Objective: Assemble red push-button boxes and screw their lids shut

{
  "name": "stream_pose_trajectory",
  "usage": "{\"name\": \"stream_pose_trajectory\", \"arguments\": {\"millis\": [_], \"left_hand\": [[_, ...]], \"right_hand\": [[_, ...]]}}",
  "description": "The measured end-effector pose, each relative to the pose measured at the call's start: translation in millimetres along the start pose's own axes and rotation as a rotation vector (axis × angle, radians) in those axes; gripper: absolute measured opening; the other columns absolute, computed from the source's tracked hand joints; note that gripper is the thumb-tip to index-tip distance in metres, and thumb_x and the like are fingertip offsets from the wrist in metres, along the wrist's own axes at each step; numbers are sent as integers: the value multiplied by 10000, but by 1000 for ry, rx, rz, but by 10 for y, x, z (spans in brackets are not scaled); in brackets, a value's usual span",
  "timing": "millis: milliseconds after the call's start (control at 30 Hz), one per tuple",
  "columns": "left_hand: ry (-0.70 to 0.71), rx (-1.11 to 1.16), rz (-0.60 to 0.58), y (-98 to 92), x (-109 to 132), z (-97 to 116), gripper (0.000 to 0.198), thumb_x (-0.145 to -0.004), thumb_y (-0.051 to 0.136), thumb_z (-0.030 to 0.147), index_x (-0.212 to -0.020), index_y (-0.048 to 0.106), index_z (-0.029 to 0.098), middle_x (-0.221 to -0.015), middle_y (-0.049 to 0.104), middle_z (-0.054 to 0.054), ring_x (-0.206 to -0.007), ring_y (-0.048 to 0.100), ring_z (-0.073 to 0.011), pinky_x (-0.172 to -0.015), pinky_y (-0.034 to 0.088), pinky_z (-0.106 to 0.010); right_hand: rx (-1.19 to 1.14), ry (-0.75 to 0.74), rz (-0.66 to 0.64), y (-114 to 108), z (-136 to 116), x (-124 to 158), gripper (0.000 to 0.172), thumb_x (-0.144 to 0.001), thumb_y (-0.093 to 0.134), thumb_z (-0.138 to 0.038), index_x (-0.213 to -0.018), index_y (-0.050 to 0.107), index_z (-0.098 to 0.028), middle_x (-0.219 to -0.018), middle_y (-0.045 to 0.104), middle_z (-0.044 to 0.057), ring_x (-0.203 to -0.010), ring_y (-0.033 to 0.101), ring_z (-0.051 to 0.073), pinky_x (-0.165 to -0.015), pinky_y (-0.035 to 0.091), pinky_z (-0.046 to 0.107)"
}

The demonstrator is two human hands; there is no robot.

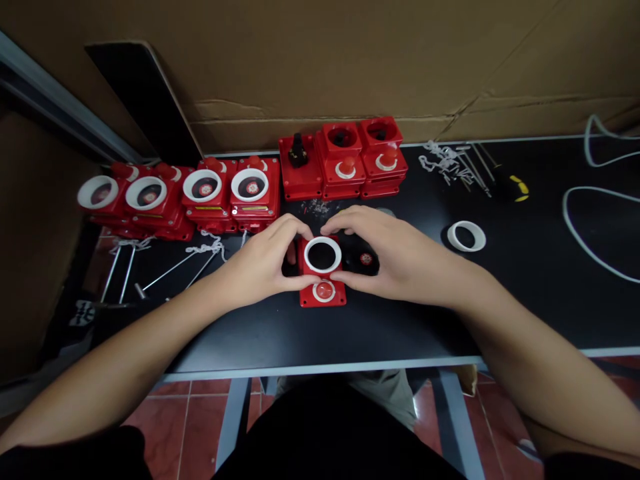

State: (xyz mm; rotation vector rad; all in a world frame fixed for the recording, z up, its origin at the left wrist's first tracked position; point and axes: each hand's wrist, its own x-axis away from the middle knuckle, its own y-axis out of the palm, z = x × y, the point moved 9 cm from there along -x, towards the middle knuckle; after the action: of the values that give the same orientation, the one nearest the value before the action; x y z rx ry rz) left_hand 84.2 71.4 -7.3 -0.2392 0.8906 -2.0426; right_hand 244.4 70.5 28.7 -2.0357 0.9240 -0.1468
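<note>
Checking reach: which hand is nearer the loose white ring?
Right: the right hand is left of the loose white ring; the left hand is farther left, across the red button box.

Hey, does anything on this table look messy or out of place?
Yes, crumbs lie scattered on the table beyond the nearest red box, like litter. Among the three back boxes, the leftmost box has an exposed black part, looking uncovered beside its neighbours.

The flat black tabletop [540, 313] carries 4 red, white-ringed box housings [173, 215] at left, 3 red box housings [345, 185] at the back and 1 red, white-ringed unit [307, 294] nearer the front. Farther right lie a loose white ring [479, 237] and a looped white cable [565, 205].
</note>
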Motion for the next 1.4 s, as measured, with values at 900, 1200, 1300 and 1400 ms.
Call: {"name": "stream_pose_trajectory", "arguments": {"millis": [900, 1200, 1300, 1400], "left_hand": [[-96, 25, -1, 15, 11, -62, 586, -879, 947, 431, -1248, 529, 252, -1112, 678, -14, -835, 708, -179, -756, 579, -319], [-82, 31, 11, 27, 26, -84, 656, -876, 960, 486, -1286, 504, 255, -1071, 679, -10, -851, 725, -198, -752, 576, -324], [-88, 47, 23, 33, 36, -103, 691, -873, 961, 529, -1294, 489, 251, -974, 646, 22, -804, 703, -189, -724, 557, -313], [-104, 52, 29, 34, 42, -121, 699, -871, 961, 540, -1290, 483, 247, -931, 631, 38, -764, 680, -178, -706, 541, -306]], "right_hand": [[168, -22, 66, 119, -3, -7, 703, -987, 805, -646, -1469, 614, -172, -1318, 700, 189, -1164, 691, 327, -1015, 631, 514], [-25, -128, -4, 83, -144, 4, 621, -987, 714, -202, -1581, 548, -263, -1488, 676, 138, -1393, 661, 280, -1173, 619, 484], [-33, -130, -2, 98, -114, 4, 621, -976, 701, -184, -1573, 550, -266, -1467, 688, 138, -1362, 672, 283, -1142, 630, 489], [-37, -135, -14, 138, -94, 2, 596, -977, 707, -183, -1550, 563, -261, -1425, 697, 129, -1292, 691, 267, -1115, 630, 468]]}}
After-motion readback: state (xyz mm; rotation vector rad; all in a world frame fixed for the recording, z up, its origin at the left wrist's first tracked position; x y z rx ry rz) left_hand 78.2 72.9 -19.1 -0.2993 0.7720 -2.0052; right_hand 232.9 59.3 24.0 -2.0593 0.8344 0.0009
